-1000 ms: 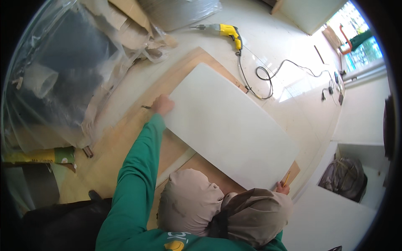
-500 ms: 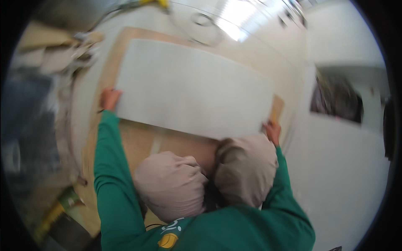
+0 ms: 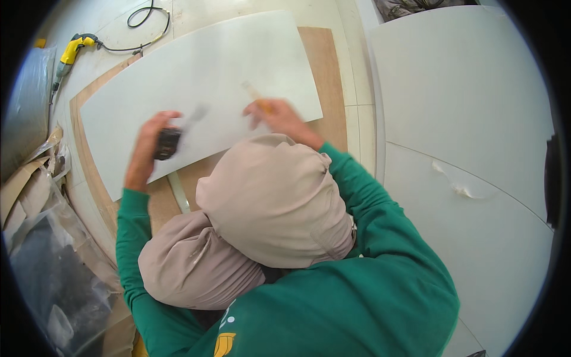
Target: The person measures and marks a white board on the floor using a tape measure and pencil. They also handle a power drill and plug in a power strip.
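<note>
A white rectangular board [image 3: 196, 65] lies in front of my knees, on a larger brown wooden sheet [image 3: 331, 77]. Over the board's near left part, my left hand [image 3: 153, 138] is closed around a black tape measure [image 3: 168, 144]; a blurred grey streak beside it may be its blade or a shadow. Farther right, my right hand [image 3: 279, 121] hovers over the board with a slim yellow stick [image 3: 260, 102] between its fingers. Motion blurs the stick's pale tip, and whether it is a pencil or another tool I cannot tell.
At the far left a yellow power drill [image 3: 70, 53] rests on the tiled floor, its black cable [image 3: 140, 45] looping behind the board. Plastic wrap and cardboard [image 3: 35, 202] are heaped on the left. Large white panels [image 3: 458, 89] stand along the right.
Both hands have left the board's side edges and come inward over it. The tape measure now shows in my left hand. My view has turned, so the board sits farther left.
</note>
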The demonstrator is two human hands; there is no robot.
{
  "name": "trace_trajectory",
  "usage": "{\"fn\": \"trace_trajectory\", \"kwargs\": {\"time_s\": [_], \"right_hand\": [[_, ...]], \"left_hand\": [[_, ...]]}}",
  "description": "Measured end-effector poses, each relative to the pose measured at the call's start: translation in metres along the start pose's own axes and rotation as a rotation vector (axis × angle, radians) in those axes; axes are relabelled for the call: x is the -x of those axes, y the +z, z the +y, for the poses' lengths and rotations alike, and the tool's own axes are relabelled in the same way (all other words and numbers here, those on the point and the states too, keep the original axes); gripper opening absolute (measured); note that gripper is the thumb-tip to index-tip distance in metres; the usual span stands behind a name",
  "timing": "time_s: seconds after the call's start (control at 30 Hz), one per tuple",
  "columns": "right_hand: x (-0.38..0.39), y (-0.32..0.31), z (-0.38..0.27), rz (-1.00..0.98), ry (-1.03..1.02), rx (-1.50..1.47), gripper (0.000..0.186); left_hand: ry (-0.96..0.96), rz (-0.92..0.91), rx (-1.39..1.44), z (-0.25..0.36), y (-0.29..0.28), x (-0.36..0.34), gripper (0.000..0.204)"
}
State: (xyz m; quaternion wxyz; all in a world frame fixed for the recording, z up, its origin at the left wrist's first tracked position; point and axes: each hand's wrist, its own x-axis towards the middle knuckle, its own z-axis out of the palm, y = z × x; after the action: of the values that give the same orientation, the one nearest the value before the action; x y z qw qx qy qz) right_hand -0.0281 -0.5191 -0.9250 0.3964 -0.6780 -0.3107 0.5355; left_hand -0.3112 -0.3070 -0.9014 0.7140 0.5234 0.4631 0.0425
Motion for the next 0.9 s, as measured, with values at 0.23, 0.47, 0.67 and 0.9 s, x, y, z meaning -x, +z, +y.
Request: {"fn": "trace_trajectory", "kwargs": {"time_s": [0.23,0.47,0.67,0.9], "right_hand": [[0.004,0.037,0.021,-0.204,0.088,-0.315,0.033],[-0.002,0.021,0.044,-0.116,0.074,-0.181,0.028],[0.036,-0.086,0.101,0.362,0.262,0.057,0.026],[0.067,-0.132,0.091,0.497,0.368,0.106,0.034]], "left_hand": [[0.342,-0.068,-0.506,0.005,0.12,0.008,0.052],[0.398,-0.086,-0.653,-0.002,0.125,0.012,0.041],[0.189,0.008,-0.86,-0.039,0.032,0.026,0.023],[0.204,0.101,-0.824,-0.082,-0.042,0.054,0.02]]}}
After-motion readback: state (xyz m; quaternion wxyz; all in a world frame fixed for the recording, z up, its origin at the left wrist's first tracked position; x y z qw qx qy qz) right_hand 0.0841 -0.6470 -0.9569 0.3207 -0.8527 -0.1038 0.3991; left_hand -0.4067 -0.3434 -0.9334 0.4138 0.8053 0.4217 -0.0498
